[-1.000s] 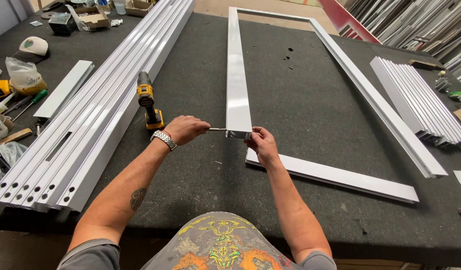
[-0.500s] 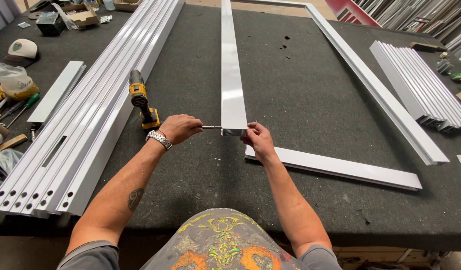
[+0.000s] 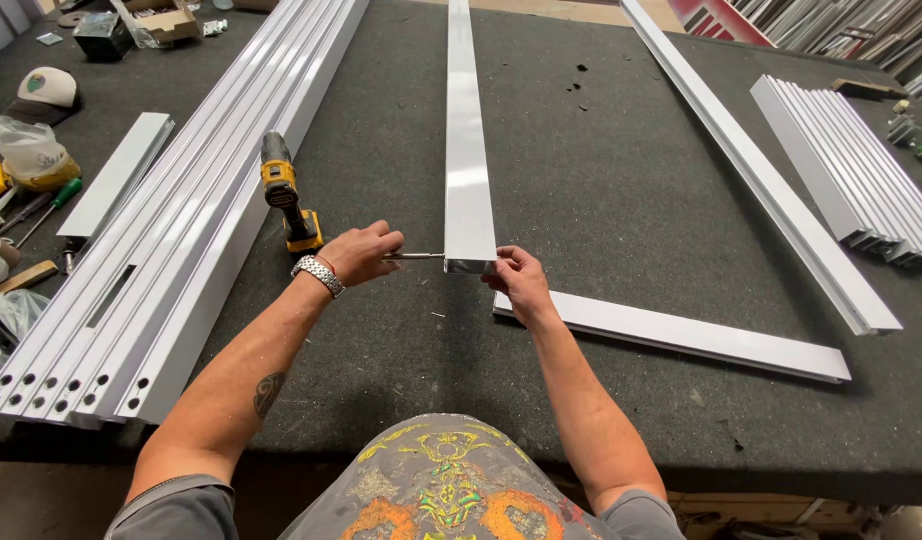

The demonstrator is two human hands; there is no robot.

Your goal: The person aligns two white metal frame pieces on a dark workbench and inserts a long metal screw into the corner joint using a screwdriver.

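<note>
left hand [image 3: 361,252] pinching thin metal tool [image 3: 413,257], right hand [image 3: 521,282] gripping white rail [image 3: 468,180] end

One drill [image 3: 286,195], one cap [image 3: 43,90], two hands [image 3: 359,253].

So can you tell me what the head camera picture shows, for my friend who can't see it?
A person's left hand pushes a thin metal rod into the near end of a long white metal bar while the right hand steadies that end. They work on a dark table, with a yellow drill and more white bars on the left.
</note>
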